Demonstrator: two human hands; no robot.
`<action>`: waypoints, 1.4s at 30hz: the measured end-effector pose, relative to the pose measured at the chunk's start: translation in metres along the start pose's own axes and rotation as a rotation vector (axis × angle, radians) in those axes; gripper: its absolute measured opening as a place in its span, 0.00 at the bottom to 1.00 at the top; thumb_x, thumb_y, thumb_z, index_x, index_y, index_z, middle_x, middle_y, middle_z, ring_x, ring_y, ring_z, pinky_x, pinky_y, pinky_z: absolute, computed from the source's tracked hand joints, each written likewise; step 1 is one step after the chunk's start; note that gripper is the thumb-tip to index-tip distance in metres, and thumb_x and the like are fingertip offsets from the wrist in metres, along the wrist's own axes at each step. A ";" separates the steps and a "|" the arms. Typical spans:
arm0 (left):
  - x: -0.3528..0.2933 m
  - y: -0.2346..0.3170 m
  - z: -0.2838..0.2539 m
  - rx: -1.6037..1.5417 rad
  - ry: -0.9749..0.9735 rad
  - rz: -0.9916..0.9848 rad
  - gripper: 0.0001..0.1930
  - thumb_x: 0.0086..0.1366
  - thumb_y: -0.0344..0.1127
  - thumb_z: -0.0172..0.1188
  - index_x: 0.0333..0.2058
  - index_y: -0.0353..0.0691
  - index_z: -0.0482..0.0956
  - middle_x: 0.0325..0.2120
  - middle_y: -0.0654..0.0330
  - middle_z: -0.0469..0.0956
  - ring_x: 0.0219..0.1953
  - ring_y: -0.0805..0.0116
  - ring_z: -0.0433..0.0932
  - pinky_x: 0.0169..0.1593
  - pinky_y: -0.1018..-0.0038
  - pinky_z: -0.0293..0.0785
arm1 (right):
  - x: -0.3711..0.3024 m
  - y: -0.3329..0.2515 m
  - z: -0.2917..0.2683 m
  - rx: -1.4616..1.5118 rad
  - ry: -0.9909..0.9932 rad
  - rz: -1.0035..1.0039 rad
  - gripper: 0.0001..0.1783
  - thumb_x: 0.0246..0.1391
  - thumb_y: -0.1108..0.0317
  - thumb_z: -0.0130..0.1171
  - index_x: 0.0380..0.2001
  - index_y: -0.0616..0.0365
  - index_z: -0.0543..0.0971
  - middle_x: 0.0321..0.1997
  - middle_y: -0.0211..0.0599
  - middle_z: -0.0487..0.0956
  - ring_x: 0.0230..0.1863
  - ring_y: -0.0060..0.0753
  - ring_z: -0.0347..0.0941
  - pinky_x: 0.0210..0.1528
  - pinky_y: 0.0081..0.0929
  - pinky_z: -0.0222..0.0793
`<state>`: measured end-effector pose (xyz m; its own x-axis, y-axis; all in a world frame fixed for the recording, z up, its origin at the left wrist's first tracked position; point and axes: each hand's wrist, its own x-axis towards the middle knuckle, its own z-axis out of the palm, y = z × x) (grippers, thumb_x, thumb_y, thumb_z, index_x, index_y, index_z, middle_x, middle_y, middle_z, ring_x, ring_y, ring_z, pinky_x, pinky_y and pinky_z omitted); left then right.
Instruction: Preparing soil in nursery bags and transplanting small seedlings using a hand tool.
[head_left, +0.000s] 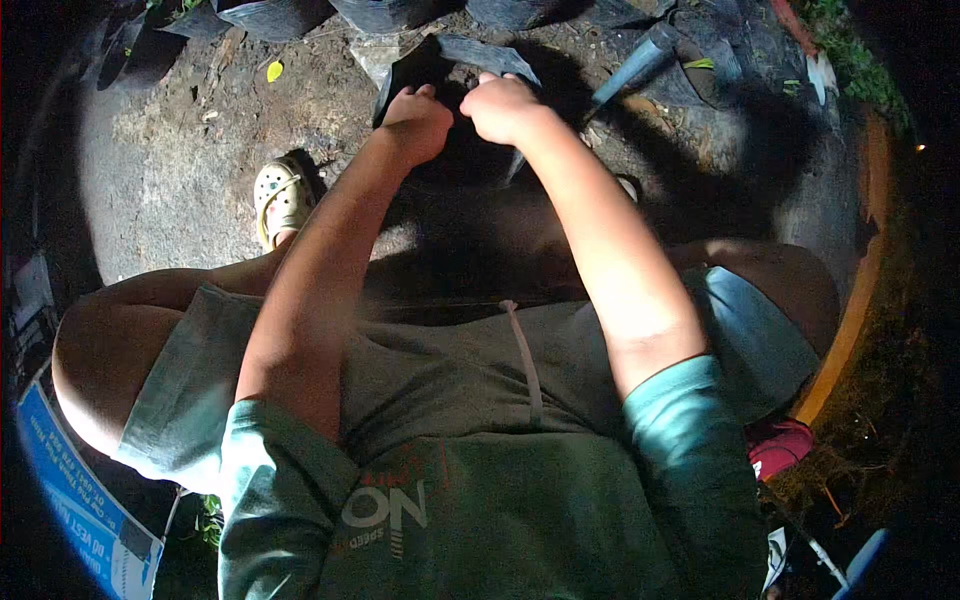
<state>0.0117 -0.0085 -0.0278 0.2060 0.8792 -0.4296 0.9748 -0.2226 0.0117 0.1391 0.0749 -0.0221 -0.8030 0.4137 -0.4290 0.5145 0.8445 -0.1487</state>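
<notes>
A black plastic planting bag stands on the ground ahead of me, its mouth spread wide. My left hand is closed on the near left part of its rim, knuckles up. Beside it, my right hand grips the rim on the near right, a short gap from the left. Some dark soil-like matter shows just beyond the right hand's fingers. Deep shadow hides most of the bag's inside and its near wall.
Several black bags line the far edge. To the right, a blue tube-like thing slants beside another dark bag. A yellow leaf lies on the bare ground. My cream clog is at the left; an orange edge curves along the right.
</notes>
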 end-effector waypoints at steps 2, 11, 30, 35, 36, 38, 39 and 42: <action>0.000 0.004 0.005 0.174 -0.009 0.084 0.09 0.49 0.33 0.52 0.29 0.44 0.79 0.31 0.58 0.77 0.47 0.60 0.68 0.45 0.63 0.65 | 0.012 0.002 0.039 -0.222 -0.027 -0.045 0.13 0.44 0.69 0.46 0.29 0.56 0.80 0.47 0.43 0.71 0.51 0.45 0.64 0.52 0.34 0.60; -0.010 0.016 0.001 0.449 -0.112 0.132 0.09 0.50 0.40 0.54 0.28 0.48 0.81 0.31 0.64 0.78 0.46 0.65 0.68 0.47 0.66 0.59 | 0.074 0.028 0.182 0.595 0.472 0.436 0.12 0.41 0.68 0.48 0.25 0.55 0.81 0.46 0.35 0.74 0.48 0.36 0.65 0.56 0.30 0.53; -0.010 0.020 -0.001 0.183 -0.120 0.056 0.10 0.47 0.37 0.54 0.25 0.41 0.80 0.33 0.58 0.78 0.48 0.60 0.67 0.47 0.63 0.61 | -0.011 -0.037 0.031 1.408 0.368 0.772 0.19 0.48 0.65 0.47 0.45 0.55 0.74 0.53 0.37 0.69 0.58 0.36 0.59 0.60 0.32 0.47; -0.011 0.025 0.011 0.079 0.004 0.029 0.11 0.45 0.37 0.54 0.25 0.39 0.80 0.33 0.55 0.77 0.46 0.59 0.68 0.45 0.64 0.62 | 0.014 -0.023 0.080 0.974 0.261 0.572 0.21 0.49 0.69 0.44 0.48 0.60 0.70 0.56 0.44 0.65 0.59 0.39 0.57 0.60 0.29 0.49; -0.012 0.025 0.012 0.093 0.014 0.030 0.11 0.45 0.37 0.54 0.25 0.39 0.80 0.32 0.55 0.77 0.46 0.58 0.69 0.45 0.64 0.62 | 0.016 -0.021 0.086 0.983 0.259 0.585 0.21 0.49 0.69 0.42 0.48 0.60 0.70 0.56 0.45 0.65 0.59 0.40 0.57 0.60 0.29 0.49; -0.012 0.025 0.012 0.098 0.024 0.015 0.11 0.44 0.37 0.54 0.25 0.38 0.80 0.32 0.54 0.77 0.45 0.58 0.69 0.45 0.63 0.61 | 0.017 -0.018 0.092 1.012 0.262 0.608 0.20 0.50 0.69 0.40 0.48 0.60 0.69 0.55 0.46 0.65 0.59 0.41 0.57 0.60 0.29 0.49; -0.012 0.025 0.011 0.088 0.023 0.005 0.11 0.44 0.37 0.54 0.25 0.38 0.80 0.32 0.54 0.77 0.45 0.57 0.69 0.45 0.63 0.61 | 0.016 -0.017 0.092 1.027 0.265 0.616 0.20 0.50 0.70 0.39 0.48 0.60 0.69 0.55 0.46 0.65 0.59 0.42 0.57 0.60 0.29 0.49; -0.011 0.027 0.007 0.035 -0.019 -0.001 0.11 0.45 0.37 0.54 0.25 0.38 0.80 0.32 0.53 0.77 0.46 0.57 0.68 0.45 0.63 0.61 | 0.014 -0.021 0.087 1.035 0.273 0.624 0.20 0.52 0.70 0.35 0.48 0.59 0.68 0.54 0.48 0.65 0.58 0.44 0.56 0.60 0.29 0.49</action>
<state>0.0348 -0.0268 -0.0296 0.2034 0.8715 -0.4463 0.9713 -0.2369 -0.0197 0.1436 0.0336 -0.1028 -0.3075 0.8109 -0.4979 0.7274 -0.1369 -0.6724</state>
